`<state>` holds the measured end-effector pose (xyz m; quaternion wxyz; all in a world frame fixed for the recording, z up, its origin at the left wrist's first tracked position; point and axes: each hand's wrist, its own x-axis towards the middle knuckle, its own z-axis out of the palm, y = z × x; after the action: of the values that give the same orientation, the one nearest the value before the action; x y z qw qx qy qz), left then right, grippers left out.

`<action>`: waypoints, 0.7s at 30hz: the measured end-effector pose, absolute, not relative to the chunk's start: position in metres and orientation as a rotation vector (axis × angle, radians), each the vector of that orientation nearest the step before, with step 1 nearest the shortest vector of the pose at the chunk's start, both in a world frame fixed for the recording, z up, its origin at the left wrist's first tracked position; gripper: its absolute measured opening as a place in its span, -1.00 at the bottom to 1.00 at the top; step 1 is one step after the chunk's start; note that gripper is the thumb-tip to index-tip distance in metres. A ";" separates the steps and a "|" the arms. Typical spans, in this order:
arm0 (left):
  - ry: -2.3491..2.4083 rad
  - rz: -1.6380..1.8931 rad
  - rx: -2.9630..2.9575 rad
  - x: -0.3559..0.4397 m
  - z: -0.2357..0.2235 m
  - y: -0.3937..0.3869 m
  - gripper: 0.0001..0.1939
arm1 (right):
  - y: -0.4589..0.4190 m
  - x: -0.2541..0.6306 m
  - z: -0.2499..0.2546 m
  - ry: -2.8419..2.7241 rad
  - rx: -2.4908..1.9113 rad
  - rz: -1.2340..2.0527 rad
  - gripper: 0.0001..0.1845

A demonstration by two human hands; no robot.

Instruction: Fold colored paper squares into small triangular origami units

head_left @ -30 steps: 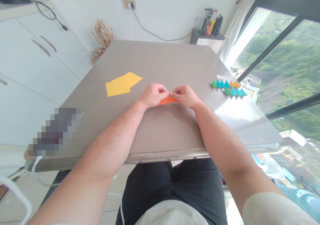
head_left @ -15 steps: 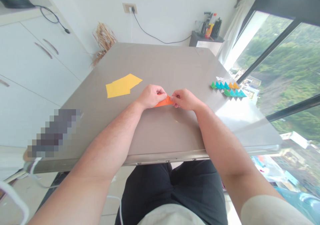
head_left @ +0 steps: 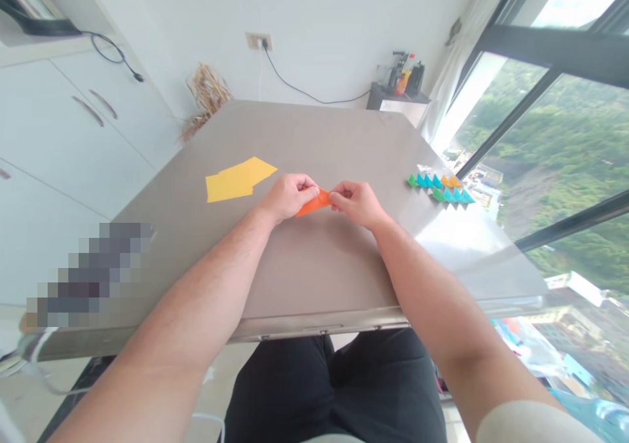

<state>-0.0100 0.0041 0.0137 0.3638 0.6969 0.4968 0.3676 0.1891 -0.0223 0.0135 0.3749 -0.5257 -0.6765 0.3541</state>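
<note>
Paper (head_left: 314, 203) pinched at both ends: left grip (head_left: 289, 197) at 9 o'clock, right grip (head_left: 358, 203) at 3. Best keep pull light, edges flush, fingertips close to creases.

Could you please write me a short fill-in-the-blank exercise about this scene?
1. The folded paper between the left hand and the right hand is coloured ____.
2. The flat sheets on the table are coloured ____.
3. The small folded pieces stand toward the table's ____ side, near the window.

Missing words: orange; yellow; right
</note>
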 end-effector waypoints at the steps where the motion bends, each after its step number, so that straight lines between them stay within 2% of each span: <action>1: 1.247 0.947 1.801 -0.010 0.012 0.004 -0.81 | -0.023 0.187 0.013 -1.718 -1.348 0.904 -0.82; 6: 1.164 0.936 1.844 -0.007 0.009 0.003 -0.79 | -0.023 0.183 0.010 -1.690 -1.319 0.884 -0.86; 12: 1.217 0.888 1.897 0.000 0.014 -0.003 -0.79 | -0.022 0.182 0.008 -1.751 -1.342 0.707 -0.85; 21: 1.167 0.928 1.944 -0.002 0.013 -0.001 -0.84 | -0.025 0.180 0.011 -1.814 -1.326 0.670 -0.84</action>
<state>-0.0023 -0.0015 0.0128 0.3390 0.7465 0.4481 0.3563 0.1801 -0.0253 0.0111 0.3879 -0.5212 -0.7131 0.2634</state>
